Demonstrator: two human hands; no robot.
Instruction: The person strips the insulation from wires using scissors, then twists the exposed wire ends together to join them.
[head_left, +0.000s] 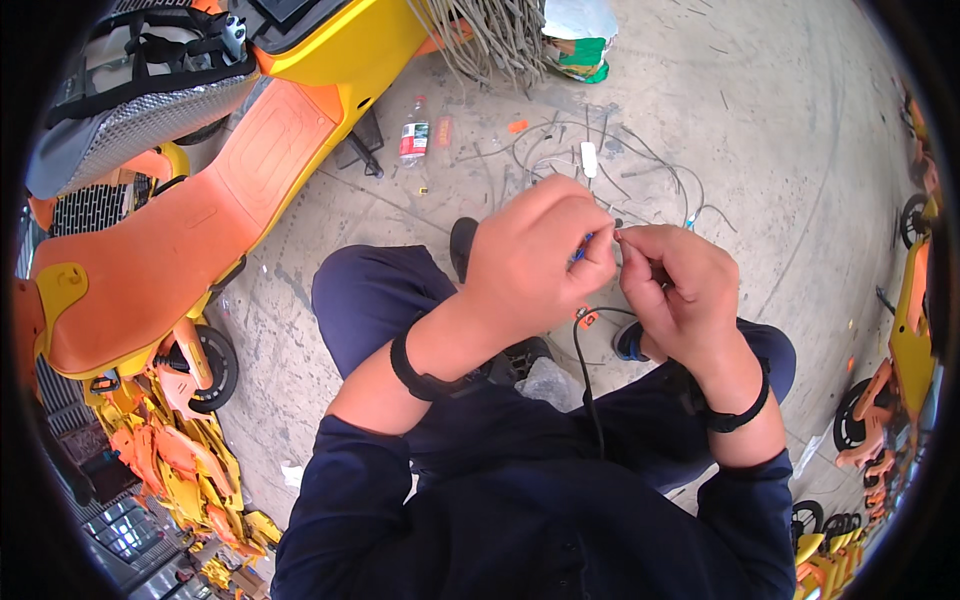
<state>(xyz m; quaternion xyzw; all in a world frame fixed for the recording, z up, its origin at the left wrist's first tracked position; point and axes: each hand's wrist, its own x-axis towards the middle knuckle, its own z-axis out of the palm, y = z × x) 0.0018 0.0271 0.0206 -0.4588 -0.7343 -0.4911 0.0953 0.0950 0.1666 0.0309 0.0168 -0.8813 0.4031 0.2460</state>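
My left hand [540, 250] is closed in a pinch, with a small blue wire-like piece [580, 250] showing between thumb and fingers. Just beside it, my right hand [685, 285] pinches a thin reddish-brown wire end [619, 236]. The fingertips of both hands nearly meet over the floor. A black cable [580, 357] curves from beside my right hand and hangs down to my lap. Its upper part is hidden behind that hand, so I cannot tell whether it joins the pinched wire.
Loose grey cables [680, 185] and a white piece [589, 160] lie ahead. A plastic bottle [414, 140], a grey cable bundle [490, 45] and a white-green bag [580, 50] are farther off. An orange-yellow scooter [190, 245] stands left. More yellow vehicles [912, 290] line the right.
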